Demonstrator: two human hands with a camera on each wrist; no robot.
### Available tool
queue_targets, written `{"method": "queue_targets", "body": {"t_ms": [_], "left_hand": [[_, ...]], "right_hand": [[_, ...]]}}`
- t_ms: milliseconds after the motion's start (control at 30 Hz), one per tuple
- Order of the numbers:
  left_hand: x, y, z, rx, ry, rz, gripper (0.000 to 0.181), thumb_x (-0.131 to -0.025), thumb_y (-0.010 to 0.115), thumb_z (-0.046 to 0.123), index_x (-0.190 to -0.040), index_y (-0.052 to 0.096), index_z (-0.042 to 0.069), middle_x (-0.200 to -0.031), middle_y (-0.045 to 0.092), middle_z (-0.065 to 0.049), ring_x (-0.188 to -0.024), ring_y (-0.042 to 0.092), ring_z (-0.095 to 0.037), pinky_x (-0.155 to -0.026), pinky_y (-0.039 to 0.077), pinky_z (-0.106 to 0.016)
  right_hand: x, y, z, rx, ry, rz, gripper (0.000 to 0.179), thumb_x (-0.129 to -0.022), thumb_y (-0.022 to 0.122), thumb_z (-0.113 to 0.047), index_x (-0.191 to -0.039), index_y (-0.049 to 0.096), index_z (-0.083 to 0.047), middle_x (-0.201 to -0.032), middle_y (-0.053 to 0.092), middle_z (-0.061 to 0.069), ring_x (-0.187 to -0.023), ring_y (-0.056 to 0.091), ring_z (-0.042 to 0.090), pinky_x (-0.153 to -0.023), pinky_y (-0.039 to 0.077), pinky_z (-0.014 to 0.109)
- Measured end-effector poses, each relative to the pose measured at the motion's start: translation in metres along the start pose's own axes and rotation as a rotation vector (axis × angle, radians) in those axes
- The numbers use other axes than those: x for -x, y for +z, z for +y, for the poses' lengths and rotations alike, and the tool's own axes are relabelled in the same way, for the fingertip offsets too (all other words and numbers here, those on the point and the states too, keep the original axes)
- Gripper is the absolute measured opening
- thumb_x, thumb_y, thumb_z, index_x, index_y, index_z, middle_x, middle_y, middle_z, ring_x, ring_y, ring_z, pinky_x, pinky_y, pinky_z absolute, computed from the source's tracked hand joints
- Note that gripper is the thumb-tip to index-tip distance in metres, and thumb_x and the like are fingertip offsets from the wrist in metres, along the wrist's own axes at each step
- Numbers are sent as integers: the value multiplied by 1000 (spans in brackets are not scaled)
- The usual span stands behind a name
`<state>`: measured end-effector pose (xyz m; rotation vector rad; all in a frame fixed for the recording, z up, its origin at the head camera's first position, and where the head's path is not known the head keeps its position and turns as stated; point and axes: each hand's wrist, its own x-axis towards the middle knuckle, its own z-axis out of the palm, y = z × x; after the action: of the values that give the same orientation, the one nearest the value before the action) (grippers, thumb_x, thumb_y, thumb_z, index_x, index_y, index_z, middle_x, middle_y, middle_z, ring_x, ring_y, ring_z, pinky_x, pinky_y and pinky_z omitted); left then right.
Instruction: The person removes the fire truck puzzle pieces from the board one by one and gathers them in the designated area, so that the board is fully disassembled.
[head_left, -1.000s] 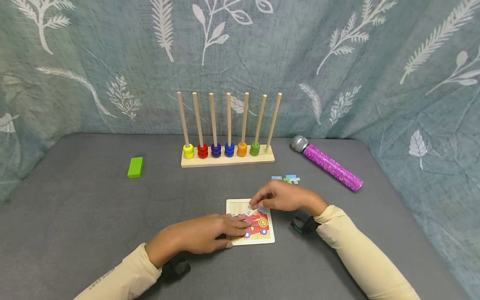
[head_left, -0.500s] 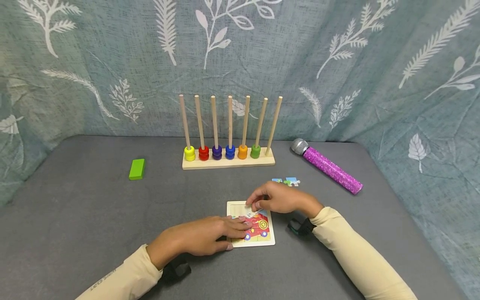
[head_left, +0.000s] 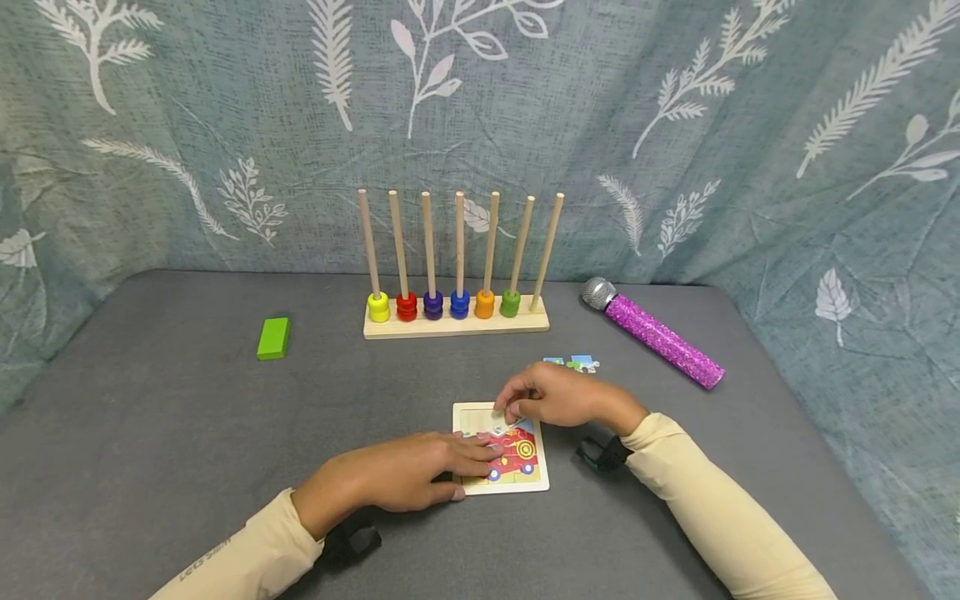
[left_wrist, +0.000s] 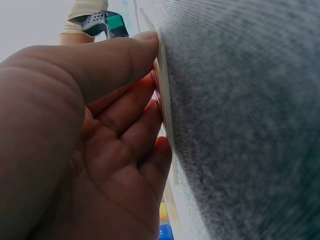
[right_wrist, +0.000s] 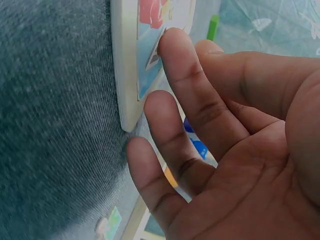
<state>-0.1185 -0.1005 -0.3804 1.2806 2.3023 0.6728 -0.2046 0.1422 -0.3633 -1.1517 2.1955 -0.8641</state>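
A square wooden jigsaw puzzle (head_left: 531, 475) lies on the grey table, its tray partly filled with a red vehicle picture. Across its left side rests my left hand (head_left: 420, 468), fingers fairly straight on the pieces and thumb at the lower edge. My right hand (head_left: 562, 396) is over the upper right, thumb and fingertips bent together at a puzzle piece (head_left: 498, 429) with a white and grey drawing. In the right wrist view a fingertip (right_wrist: 175, 42) meets the picture surface (right_wrist: 150, 55). Bare tray base shows at the upper left. My right fingers hide part of the piece.
Loose puzzle pieces (head_left: 582, 362) lie just beyond my right hand. A wooden peg stand (head_left: 457, 327) with coloured beads stands at the back. A glittery purple microphone (head_left: 663, 340) lies at the right, a green block (head_left: 273, 338) at the left. A patterned cloth (head_left: 300, 150) hangs behind.
My right fingertips have shifted slightly left along the puzzle's upper part. My left hand stays in place on the puzzle. The head view has tilted a little.
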Motion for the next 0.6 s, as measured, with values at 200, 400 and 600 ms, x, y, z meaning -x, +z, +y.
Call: {"method": "queue_targets", "body": {"t_ms": [200,400,600], "left_hand": [[0,-1,0,3,-12,-5,44,-98,58,11,-141,53,11,-150,41,4,-140,32,-15,-112,29,-38],[-1,0,0,3,-7,-8,44,-98,58,10,-141,52,11,-150,40,4,-140,30,-14,-112,29,-37],[-1,0,1,-1,-6,-3,44,-97,59,10,-141,53,10,-150,41,3,-141,30,-14,-112,29,-37]], "right_hand": [[0,-3,-2,4,7,-10,20,-97,54,0,-108,70,-1,-89,70,-1,-81,62,8,-72,51,25],[0,-7,-2,75,34,77,18,-97,58,-4,-109,70,-3,-98,70,0,-86,61,5,-75,51,24],[-1,-7,1,70,63,95,13,-95,61,-3,-102,72,-2,-90,70,-2,-78,59,4,-71,51,23]]}}
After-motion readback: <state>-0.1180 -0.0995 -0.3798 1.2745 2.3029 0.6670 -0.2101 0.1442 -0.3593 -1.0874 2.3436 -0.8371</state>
